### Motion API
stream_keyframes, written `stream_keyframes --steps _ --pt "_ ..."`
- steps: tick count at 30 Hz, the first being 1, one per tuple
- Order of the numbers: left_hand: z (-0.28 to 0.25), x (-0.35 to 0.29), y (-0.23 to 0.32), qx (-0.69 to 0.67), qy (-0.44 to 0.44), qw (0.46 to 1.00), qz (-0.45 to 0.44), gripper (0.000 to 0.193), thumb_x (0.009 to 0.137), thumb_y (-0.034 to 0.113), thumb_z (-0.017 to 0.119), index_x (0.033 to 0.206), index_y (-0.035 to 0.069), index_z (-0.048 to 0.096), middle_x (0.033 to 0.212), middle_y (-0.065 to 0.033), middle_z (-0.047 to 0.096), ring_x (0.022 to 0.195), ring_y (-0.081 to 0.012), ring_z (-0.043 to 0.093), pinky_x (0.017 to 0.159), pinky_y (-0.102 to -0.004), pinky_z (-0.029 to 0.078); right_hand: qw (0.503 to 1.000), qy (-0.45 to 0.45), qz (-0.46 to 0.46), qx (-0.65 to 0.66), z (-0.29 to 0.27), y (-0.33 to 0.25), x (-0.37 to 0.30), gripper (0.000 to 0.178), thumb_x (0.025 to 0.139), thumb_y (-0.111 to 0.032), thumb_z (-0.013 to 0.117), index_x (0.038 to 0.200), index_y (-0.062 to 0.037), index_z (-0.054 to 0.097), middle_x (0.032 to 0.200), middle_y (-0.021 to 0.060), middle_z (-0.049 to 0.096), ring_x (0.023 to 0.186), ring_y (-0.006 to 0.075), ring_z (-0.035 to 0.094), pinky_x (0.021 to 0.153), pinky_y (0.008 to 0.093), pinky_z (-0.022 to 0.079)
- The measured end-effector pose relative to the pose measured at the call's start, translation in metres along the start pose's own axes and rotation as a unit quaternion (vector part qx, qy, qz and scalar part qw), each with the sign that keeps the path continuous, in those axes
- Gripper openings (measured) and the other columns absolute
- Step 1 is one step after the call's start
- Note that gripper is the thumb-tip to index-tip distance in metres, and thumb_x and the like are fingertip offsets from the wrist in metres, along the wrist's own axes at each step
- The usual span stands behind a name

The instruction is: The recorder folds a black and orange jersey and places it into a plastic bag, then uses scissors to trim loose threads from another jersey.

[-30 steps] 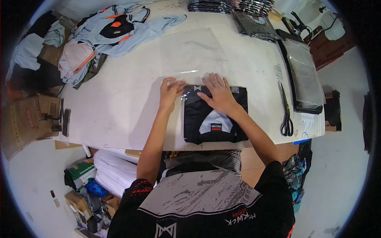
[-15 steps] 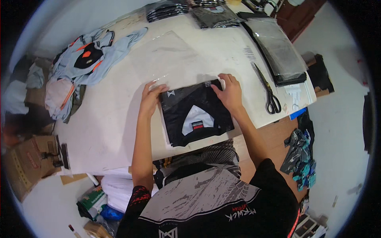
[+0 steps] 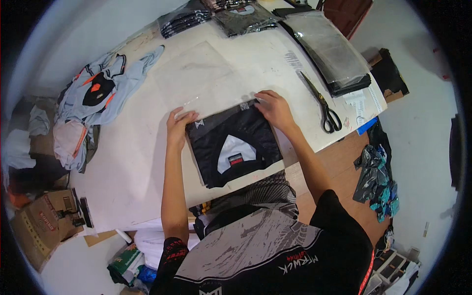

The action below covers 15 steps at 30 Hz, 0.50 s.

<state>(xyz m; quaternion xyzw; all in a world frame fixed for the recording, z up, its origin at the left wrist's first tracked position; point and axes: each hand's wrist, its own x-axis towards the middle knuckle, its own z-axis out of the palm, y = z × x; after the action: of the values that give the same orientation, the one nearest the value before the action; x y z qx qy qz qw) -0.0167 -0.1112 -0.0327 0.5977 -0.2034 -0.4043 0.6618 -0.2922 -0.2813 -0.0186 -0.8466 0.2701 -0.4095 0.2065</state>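
Note:
A folded black shirt [image 3: 202, 152] with a white inner neck and a red-and-black label lies flat on the table before me, with clear plastic over it. My left hand [image 3: 180, 127] is at its far left corner, thumb and fingers closed on the edge of the clear bag [image 3: 211, 118]. At the far right corner my right hand [image 3: 276, 110] has its thumb and bent fingers on the same bag edge. Just beyond the hands a clear plastic sheet [image 3: 196, 66] lies flat; whether it joins the bag I cannot tell.
Black-handled scissors [image 3: 322, 104] lie to the right, beside a stack of clear bags [image 3: 327, 46]. Bagged garments [image 3: 241, 20] are piled at the back. A light-blue jersey [image 3: 129, 78] lies at the left. A cardboard box [image 3: 46, 221] stands beyond the table's left end.
The view has shifted, so the table's things sit a little lower or further left. Both hands stay at the shirt's far corners; the right fingers have drawn in closer to the bag edge.

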Motion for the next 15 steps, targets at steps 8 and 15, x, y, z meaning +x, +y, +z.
stream_keyframes --steps 8,15 --pt "0.004 -0.007 -0.004 0.015 0.014 1.0 -0.008 0.045 0.09 0.0 0.061 0.13 -0.003 0.04 0.114 -0.0262 0.062 0.107 -0.0312 0.064 0.096 -0.0369 0.05 0.999 -0.035 0.013 -0.033 -0.004 0.019 -0.007 0.017 0.08 -0.004 0.069 0.097 -0.0017 0.069 0.093 0.0131 0.067 0.086 0.0316 0.065 0.077 0.0371 0.052" --pt "0.008 -0.002 0.002 0.043 -0.005 0.999 -0.006 0.047 0.089 0.0 0.063 0.13 -0.003 0.039 0.111 -0.0252 0.064 0.105 -0.0307 0.065 0.095 -0.0363 0.05 0.998 -0.019 -0.053 -0.032 -0.001 0.023 -0.008 0.011 0.08 -0.007 0.068 0.091 -0.0032 0.067 0.094 0.0108 0.067 0.086 0.0307 0.063 0.079 0.0389 0.05"
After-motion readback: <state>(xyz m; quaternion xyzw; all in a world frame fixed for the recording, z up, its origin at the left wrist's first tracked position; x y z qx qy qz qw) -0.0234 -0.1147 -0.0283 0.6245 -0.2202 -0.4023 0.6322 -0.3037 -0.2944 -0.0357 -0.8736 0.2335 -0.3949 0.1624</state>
